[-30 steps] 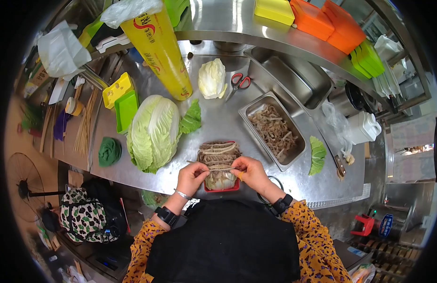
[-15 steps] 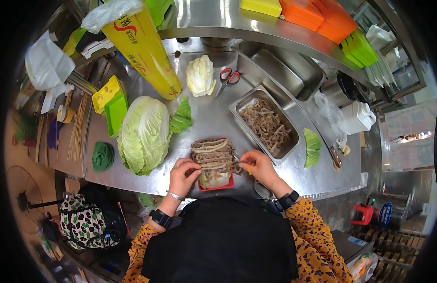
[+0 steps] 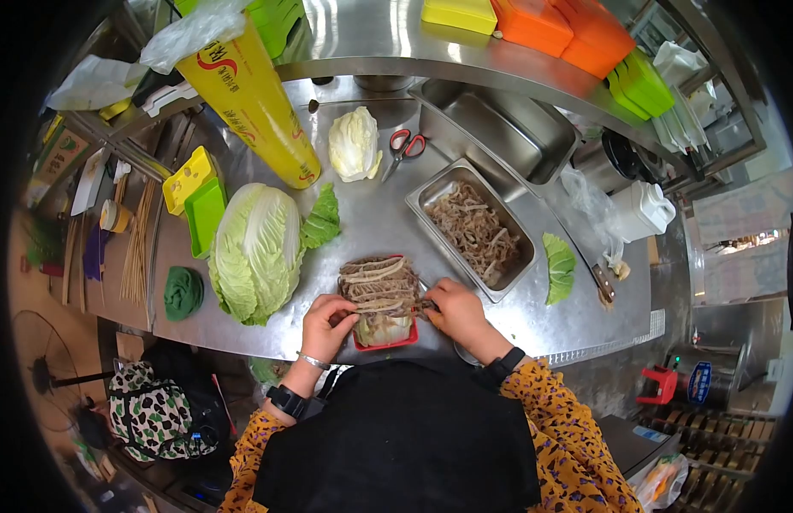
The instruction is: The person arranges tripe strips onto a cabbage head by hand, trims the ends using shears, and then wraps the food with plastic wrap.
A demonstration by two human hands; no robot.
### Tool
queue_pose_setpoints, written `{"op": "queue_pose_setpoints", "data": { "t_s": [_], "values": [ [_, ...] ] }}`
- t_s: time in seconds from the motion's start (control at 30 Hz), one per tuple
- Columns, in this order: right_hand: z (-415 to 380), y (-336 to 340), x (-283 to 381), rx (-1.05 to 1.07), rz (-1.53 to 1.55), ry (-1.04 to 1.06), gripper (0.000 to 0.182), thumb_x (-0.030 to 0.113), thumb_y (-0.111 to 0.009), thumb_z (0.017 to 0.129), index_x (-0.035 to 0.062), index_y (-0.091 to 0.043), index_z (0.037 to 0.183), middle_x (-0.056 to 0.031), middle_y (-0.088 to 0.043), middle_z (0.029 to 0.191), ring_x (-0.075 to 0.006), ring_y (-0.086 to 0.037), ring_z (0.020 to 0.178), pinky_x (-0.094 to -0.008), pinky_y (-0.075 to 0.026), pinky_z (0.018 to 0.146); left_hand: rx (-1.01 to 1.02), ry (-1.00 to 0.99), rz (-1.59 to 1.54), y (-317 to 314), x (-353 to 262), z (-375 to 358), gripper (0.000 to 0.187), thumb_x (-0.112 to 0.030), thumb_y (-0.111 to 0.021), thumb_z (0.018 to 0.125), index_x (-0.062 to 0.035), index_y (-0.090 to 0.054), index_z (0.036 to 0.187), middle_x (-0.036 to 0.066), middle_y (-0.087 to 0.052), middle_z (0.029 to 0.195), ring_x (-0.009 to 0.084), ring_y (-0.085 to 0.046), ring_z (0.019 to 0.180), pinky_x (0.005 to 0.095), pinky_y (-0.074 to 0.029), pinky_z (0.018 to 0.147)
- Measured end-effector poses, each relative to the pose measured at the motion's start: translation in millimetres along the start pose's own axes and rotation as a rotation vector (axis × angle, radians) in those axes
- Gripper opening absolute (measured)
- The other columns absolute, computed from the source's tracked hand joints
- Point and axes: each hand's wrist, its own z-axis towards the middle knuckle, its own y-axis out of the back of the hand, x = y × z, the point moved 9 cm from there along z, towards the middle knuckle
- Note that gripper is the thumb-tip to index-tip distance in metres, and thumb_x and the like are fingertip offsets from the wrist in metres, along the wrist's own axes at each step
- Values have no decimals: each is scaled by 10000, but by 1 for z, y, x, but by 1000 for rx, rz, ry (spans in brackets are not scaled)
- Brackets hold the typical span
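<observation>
In front of me a small red box point(image 3: 388, 345) holds pale cabbage pieces point(image 3: 383, 329), topped by rows of brown-grey food strips point(image 3: 378, 282) that look like tripe. My left hand point(image 3: 330, 327) pinches the left end of a strip lying across the box's near part. At the other side, my right hand point(image 3: 456, 312) has its fingers closed at the right end of the strips. A metal pan point(image 3: 522, 274) to the right contains a loose heap of similar strips point(image 3: 473, 229).
A large Chinese cabbage point(image 3: 257, 256) and a green cloth point(image 3: 183, 292) lie left. Behind are a yellow film roll point(image 3: 251, 103), a small cabbage point(image 3: 355, 145), scissors point(image 3: 403, 151) and a deep steel pan point(image 3: 499, 120). A knife point(image 3: 602, 282) lies right.
My right hand has moved inward and closer to the strips' right end. My left hand stays pinched at the left end. The whole view has shifted slightly.
</observation>
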Motion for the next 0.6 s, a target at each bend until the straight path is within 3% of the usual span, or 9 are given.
{"op": "queue_pose_setpoints", "data": {
  "t_s": [0.17,0.23,0.27,0.33,0.37,0.4,0.47,0.53,0.6],
  "values": [
    [2,-8,2,98,-126,49,146,129,-710,684,52,-606,751,-105,-592,851,-332,-612,803,-423,-498,675,13,36,2,3,-3,-1,192,22,-745,730,-42,-685,901,49,-600,957,107,-591,722,229,-507,639],
    [-2,2,-22,155,-45,-148,127,118,-720,714,44,-630,766,-82,-629,808,-261,-632,730,-377,-502,648,12,34,1,4,-3,-2,201,21,-746,728,-43,-684,909,48,-600,960,109,-593,732,230,-511,647],
    [-4,7,-26,157,-51,-148,127,118,-720,714,44,-630,766,-82,-629,808,-261,-632,730,-377,-502,648,0,37,1,8,0,-3,214,19,-748,727,-45,-683,920,47,-599,971,111,-594,741,232,-514,653],
    [-14,6,-51,191,625,-412,86,100,-699,782,44,-651,827,-43,-650,773,-153,-609,678,-306,-490,622,-10,34,-8,13,4,-5,226,17,-750,725,-47,-681,931,45,-598,981,113,-595,749,235,-518,660],
    [-15,6,-55,175,830,-397,88,114,-673,854,42,-655,901,-15,-656,804,-82,-585,705,-237,-464,618,-38,30,-22,20,6,-6,242,17,-740,734,-45,-674,958,55,-597,996,118,-597,765,237,-517,667],
    [-13,13,-52,172,826,-395,88,114,-673,854,42,-655,901,-15,-656,804,-82,-585,705,-237,-464,618,-66,26,-33,25,6,-6,258,16,-730,743,-42,-666,986,65,-596,1010,123,-599,781,239,-515,674],
    [-9,27,-31,257,1101,-470,86,113,-651,881,45,-635,930,-18,-661,812,-92,-599,723,-224,-459,625,-97,-2,-26,34,-11,-4,247,7,-717,760,-38,-664,997,70,-602,1010,126,-600,786,242,-511,687],
    [-5,41,-13,287,1100,-502,105,143,-643,903,55,-617,953,-19,-665,828,-91,-618,764,-215,-465,648,-129,-26,-18,42,-33,0,237,-3,-705,777,-33,-662,1008,76,-607,1010,130,-602,791,245,-507,700],
    [4,51,11,273,1283,-493,119,169,-640,913,69,-606,967,-19,-667,850,-98,-636,809,-214,-480,667,36,-79,-69,25,-61,12,215,-51,-672,837,-36,-660,1050,64,-601,1062,130,-603,899,247,-502,755]
  ]
}}
